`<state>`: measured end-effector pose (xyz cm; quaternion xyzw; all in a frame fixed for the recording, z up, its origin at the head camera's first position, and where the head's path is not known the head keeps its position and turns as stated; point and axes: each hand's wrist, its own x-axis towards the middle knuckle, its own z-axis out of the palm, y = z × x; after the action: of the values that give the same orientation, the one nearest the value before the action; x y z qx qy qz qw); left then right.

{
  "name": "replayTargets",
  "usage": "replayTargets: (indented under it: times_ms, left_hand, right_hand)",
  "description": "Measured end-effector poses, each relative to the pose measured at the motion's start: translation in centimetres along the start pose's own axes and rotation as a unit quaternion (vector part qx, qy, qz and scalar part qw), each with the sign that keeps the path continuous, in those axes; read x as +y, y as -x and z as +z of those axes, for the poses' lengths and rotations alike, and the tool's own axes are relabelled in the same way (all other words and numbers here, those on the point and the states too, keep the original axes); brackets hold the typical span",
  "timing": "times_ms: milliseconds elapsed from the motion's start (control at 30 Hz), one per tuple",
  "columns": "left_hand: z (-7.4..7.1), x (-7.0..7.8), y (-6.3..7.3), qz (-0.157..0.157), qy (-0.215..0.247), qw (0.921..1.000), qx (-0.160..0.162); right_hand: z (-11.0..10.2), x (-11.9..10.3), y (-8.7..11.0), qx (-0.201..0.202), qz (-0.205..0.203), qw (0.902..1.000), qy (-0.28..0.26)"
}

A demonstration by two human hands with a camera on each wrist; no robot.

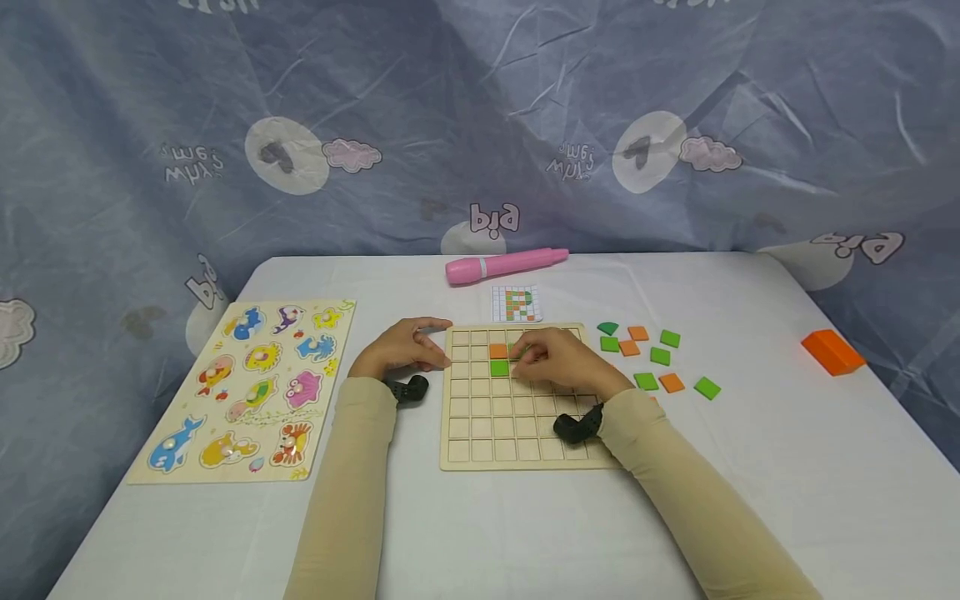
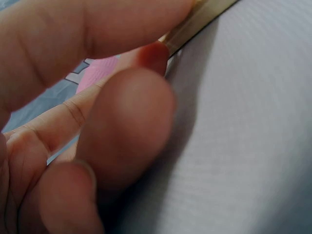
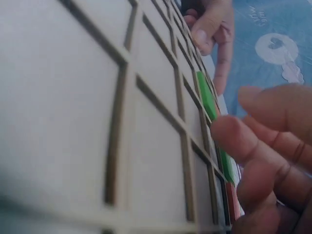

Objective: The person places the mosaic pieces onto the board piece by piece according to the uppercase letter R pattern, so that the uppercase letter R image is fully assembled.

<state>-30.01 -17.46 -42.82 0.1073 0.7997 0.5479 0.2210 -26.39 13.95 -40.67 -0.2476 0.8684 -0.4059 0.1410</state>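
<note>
A light wooden grid board [image 1: 480, 429] lies on the table. On it sit an orange square tile [image 1: 498, 351], a green square tile [image 1: 498, 367] just below it, and another green tile [image 3: 226, 165] partly covered by the right hand. My left hand [image 1: 408, 346] is at the board's left edge, index finger stretched towards the top corner and thumb at the side. Over the upper middle of the board is my right hand [image 1: 558, 360], fingertips close to the tiles. Thumb and index finger stand apart in the right wrist view, with no tile showing between them.
Loose green and orange tiles [image 1: 660, 357] are scattered right of the board. Behind it lie a patterned card [image 1: 517, 304] and a pink microphone-shaped object [image 1: 506, 265]. A sea-animal peg puzzle [image 1: 255, 392] lies left; an orange block [image 1: 832, 352] sits far right.
</note>
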Motion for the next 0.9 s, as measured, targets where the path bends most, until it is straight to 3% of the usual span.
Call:
replayTargets:
  times_ms: [367, 667, 900]
  left_hand:
    - [0.0, -0.2, -0.1, -0.005, 0.008, 0.9999, -0.001]
    - [0.2, -0.2, 0.0, -0.009, 0.022, 0.9997, -0.001]
    - [0.1, -0.3, 0.0, -0.012, 0.022, 0.9997, 0.003]
  right_hand:
    - [-2.8, 2.3, 3.8, -0.014, 0.022, 0.9883, -0.150]
    - [-5.2, 4.9, 9.0, 0.022, 0.039, 0.9869, -0.155]
    - [-6.3, 7.1, 12.5, 0.062, 0.014, 0.9862, -0.153]
